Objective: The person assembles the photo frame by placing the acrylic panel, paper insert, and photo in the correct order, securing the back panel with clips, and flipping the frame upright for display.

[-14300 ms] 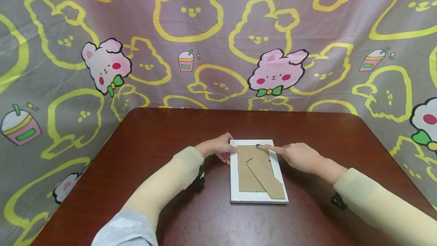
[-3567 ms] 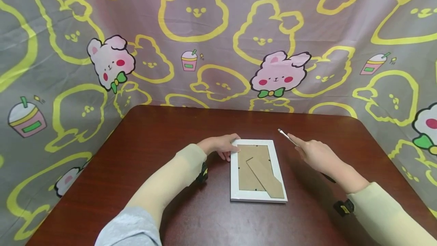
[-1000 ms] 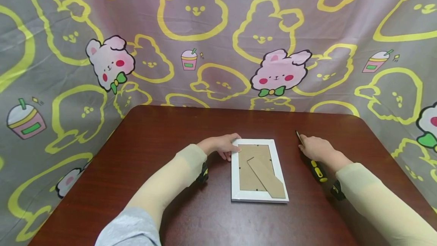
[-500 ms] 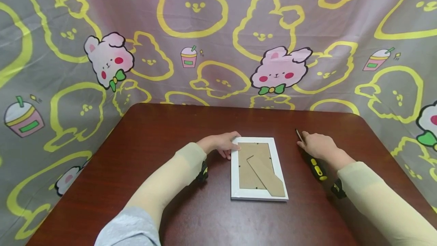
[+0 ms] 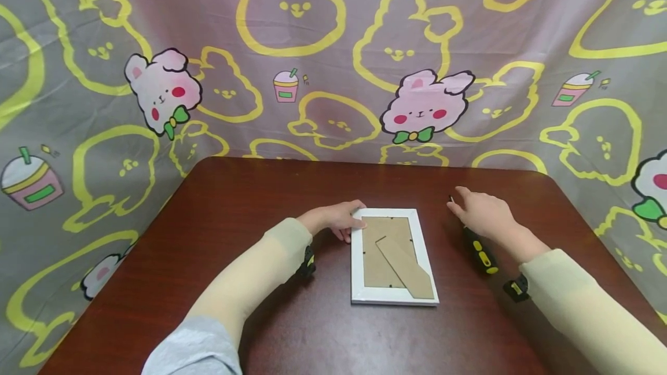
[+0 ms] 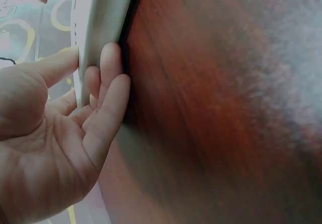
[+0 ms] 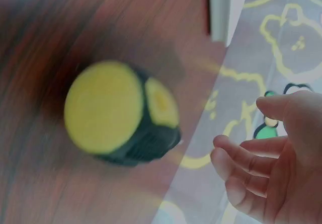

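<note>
A white picture frame (image 5: 356,265) lies face down, its brown backing board (image 5: 375,274) and folded easel leg (image 5: 409,271) on top. Small dark tabs sit at the board's edges. My left hand (image 5: 339,219) grips the frame's upper left corner; in the left wrist view, the thumb lies on the back and the fingers (image 6: 113,93) bear on the side edge. To the right, a screwdriver (image 5: 483,258) with a black and yellow handle lies on the table. Above its shaft hovers my right hand (image 5: 487,213), fingers loose, apart from the handle (image 7: 105,108) in the right wrist view.
The dark red-brown wooden table (image 5: 271,190) has rounded far corners. Patterned fabric (image 5: 323,33) with cartoon rabbits hangs behind the table and along both sides. Each wrist wears a small black device.
Earlier my right hand held the screwdriver at the frame's top tab, then lifted it away to the right. It has since let go and risen off it. My left hand stays on the frame.
</note>
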Motion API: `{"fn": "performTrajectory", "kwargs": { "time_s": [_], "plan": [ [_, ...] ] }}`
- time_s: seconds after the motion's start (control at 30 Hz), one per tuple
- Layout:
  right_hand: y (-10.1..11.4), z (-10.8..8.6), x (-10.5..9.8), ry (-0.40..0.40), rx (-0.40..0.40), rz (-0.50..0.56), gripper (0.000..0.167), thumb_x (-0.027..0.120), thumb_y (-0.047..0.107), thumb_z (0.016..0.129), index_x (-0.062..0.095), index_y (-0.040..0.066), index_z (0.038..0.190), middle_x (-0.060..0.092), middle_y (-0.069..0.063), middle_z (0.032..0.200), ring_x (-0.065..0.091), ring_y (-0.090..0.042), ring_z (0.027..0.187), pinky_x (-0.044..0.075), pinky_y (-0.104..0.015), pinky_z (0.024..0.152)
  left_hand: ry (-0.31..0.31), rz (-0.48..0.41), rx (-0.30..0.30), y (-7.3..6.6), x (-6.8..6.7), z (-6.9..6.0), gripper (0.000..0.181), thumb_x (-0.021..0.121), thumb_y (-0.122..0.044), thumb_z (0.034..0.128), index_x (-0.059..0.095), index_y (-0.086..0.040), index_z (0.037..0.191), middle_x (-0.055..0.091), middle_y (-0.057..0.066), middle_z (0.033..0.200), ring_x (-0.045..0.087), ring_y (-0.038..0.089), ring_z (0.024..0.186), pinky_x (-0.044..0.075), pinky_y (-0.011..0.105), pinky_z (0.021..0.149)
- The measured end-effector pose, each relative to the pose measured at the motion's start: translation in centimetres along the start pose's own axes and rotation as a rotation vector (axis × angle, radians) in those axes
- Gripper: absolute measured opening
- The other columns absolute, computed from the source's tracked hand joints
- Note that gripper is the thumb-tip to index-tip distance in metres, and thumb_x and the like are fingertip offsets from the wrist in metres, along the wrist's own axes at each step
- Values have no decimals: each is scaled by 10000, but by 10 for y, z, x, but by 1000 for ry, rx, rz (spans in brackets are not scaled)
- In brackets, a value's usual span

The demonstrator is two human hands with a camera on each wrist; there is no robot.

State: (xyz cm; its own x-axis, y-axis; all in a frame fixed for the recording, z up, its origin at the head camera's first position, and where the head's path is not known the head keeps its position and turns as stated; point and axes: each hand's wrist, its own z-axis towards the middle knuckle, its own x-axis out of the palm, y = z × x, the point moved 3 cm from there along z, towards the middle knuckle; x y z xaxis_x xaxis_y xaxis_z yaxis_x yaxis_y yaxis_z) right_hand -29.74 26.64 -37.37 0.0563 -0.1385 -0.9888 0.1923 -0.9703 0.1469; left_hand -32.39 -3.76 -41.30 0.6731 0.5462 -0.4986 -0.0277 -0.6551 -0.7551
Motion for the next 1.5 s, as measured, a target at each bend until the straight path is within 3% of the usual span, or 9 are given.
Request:
{"fn": "performTrajectory", "kwargs": {
  "time_s": [0.1,0.23,0.37,0.5,0.6,0.8,1.0,1.3,1.5],
  "plan": [
    [10,-4,-2,-5,-21,37,577,562,319,972,455,-113,1339,665,-245,1001,645,-352,823,528,-514,675,-42,5,15,4,1,0,476,594,-173,983,372,-76,1394,521,117,715,606,186,544,526,303,531],
    [20,-8,-1,22,-36,102,568,579,323,967,474,-96,1336,674,-219,962,638,-313,771,526,-496,675,-105,2,19,7,2,-2,598,604,-237,979,281,-56,1449,554,119,692,623,193,547,529,312,524],
    [29,-13,2,52,-71,164,516,586,319,966,533,-73,1298,653,-264,1090,650,-373,912,512,-538,758,-149,15,4,5,1,-12,722,590,-327,980,164,-41,1487,621,132,699,642,224,574,527,333,528],
    [36,-18,8,131,-78,260,442,601,280,964,576,-59,1246,683,-158,898,657,-264,746,523,-420,649,-185,77,10,3,0,-28,720,589,-325,981,168,-16,1477,656,125,748,642,232,606,505,323,536],
    [42,-21,14,197,-60,328,439,613,254,961,557,-64,1258,640,-37,755,600,-157,598,465,-328,550,-203,115,18,5,2,-40,696,606,-314,972,231,12,1460,643,99,752,598,198,588,464,290,534],
    [50,-21,27,238,-25,431,451,613,244,965,531,-81,1267,619,-34,663,602,-173,523,487,-315,528,-221,180,58,8,10,-53,679,628,-306,951,341,97,1416,600,48,819,559,140,680,457,277,645],
    [56,-17,36,236,49,554,480,612,250,967,505,-125,1247,621,-48,592,623,-194,490,512,-319,476,-251,185,65,5,15,-56,648,630,-295,941,407,132,1374,609,109,987,572,198,875,477,350,828],
    [66,-14,47,236,97,554,607,671,286,923,465,-173,1263,592,-67,511,615,-197,430,514,-309,441,-253,76,44,7,21,-52,584,633,-251,943,451,118,1357,618,144,1006,622,184,628,502,290,691],
    [66,-13,49,200,97,524,553,688,269,912,503,-142,1233,573,-60,500,597,-182,408,500,-294,429,-283,92,123,1,26,-51,384,646,-187,928,591,82,1197,657,132,885,590,159,608,503,283,648]
  ]
}}
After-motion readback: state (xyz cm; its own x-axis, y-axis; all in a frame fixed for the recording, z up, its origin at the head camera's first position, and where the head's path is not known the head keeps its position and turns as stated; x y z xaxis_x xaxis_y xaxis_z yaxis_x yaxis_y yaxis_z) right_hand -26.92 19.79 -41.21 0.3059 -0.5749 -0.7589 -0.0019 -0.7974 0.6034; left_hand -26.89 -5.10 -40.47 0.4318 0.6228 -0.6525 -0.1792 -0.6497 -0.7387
